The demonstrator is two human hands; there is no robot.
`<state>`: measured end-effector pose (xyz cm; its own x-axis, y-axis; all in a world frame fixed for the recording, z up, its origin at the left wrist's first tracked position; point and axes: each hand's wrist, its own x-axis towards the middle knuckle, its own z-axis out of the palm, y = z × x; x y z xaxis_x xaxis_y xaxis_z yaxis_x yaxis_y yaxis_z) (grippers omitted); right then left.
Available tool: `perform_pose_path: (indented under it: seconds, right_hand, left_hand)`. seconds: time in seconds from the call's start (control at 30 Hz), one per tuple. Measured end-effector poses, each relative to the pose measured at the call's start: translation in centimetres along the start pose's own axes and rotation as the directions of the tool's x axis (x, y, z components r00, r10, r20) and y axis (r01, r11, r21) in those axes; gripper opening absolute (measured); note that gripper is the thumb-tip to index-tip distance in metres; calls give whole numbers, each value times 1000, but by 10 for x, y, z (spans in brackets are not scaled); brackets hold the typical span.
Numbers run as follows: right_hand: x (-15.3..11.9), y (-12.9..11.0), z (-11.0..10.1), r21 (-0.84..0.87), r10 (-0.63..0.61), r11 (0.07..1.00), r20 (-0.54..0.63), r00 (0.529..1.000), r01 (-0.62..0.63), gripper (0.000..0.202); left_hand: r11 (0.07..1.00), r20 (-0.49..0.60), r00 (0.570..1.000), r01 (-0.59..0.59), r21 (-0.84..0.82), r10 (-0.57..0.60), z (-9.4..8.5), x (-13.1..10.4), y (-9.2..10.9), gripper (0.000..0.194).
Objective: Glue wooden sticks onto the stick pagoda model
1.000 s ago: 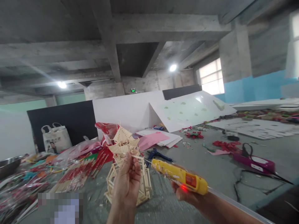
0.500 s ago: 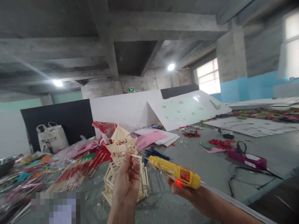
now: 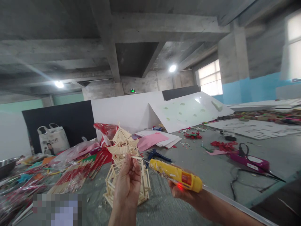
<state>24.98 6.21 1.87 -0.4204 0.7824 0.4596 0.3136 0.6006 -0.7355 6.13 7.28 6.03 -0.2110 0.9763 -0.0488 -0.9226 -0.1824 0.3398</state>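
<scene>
A yellow hot glue gun (image 3: 175, 174) with a glowing red light is gripped in my right hand (image 3: 180, 190), its nozzle pointing left. A clear glue stick (image 3: 231, 200) runs out of its back end. My left hand (image 3: 129, 177) pinches a thin wooden stick (image 3: 136, 157), whose free end is close to the nozzle; I cannot tell if they touch. Behind my left hand stands a pagoda model (image 3: 122, 141) built of pale wooden sticks, with tiered pointed roofs and an open-frame base partly hidden by the hand and wrist.
Blue pliers (image 3: 158, 154) lie behind the glue gun. Stick bundles in plastic (image 3: 75, 172) cover the left side, near a white bag (image 3: 53, 139). A purple tool (image 3: 249, 161) with a black cord is at right. Pink paper (image 3: 151, 140) and white boards (image 3: 192, 110) lie behind.
Almost nothing differs. The whole view has shifted very slightly, while both hands keep their hold on the stick and the glue gun.
</scene>
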Motion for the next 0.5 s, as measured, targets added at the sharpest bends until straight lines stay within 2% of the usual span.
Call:
perform_pose_path:
  seconds: [0.2, 0.3, 0.37, 0.5]
  right_hand:
    - [-1, 3, 0, 66, 59, 996, -11, 998, -58, 40]
    - [-3, 9, 0, 32, 66, 997, -23, 998, -66, 36]
    - [-4, 14, 3, -15, 42, 999, -57, 997, -43, 33]
    - [4, 22, 4, -107, -92, 991, -128, 988, 79, 26]
  left_hand:
    - [1000, -6, 1000, 3, -8, -3, 1, -3, 0, 27]
    - [1000, -9, 1000, 9, -7, -9, 0, -3, -1, 27]
    - [1000, -16, 1000, 19, -5, -19, 0, -3, -2, 27]
    - [1000, 12, 1000, 27, -10, -27, 0, -4, -1, 27]
